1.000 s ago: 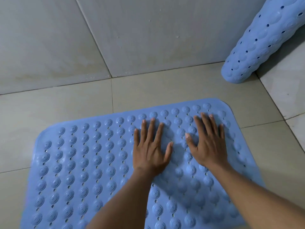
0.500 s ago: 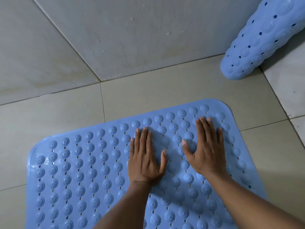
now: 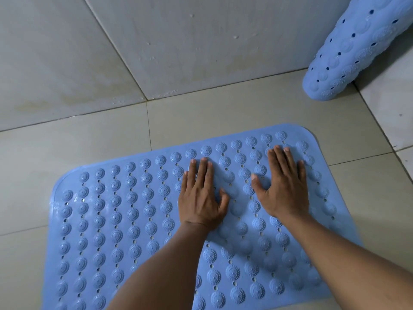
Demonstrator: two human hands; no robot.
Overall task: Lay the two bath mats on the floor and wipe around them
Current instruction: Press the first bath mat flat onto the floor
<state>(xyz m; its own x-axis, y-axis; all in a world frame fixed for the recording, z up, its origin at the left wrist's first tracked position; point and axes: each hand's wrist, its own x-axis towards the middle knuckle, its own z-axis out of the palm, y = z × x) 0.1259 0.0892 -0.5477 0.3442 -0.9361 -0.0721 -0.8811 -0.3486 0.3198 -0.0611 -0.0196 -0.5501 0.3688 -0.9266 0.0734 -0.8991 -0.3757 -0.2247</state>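
Tiled floor (image 3: 73,151), mat (image 3: 116,222), left hand (image 3: 201,202), right hand (image 3: 285,190) flat

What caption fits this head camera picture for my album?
Left hand and right hand press a blue bath mat onto floor tiles; a rolled mat leans nearby.

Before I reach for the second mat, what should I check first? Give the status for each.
1. Flat blue studded rubber bath mat lies flat on the pale tiled floor: ok.
2. Left hand and right hand free, palms flat on that mat, holding nothing: ok.
3. Rolled blue perforated rubber mat unrolled: not ok; rolled up, end on the floor in the corner.
4. Flat mat's near edge down: cannot tell, out of frame.
5. Wiping cloth within reach: cannot tell, none in view.
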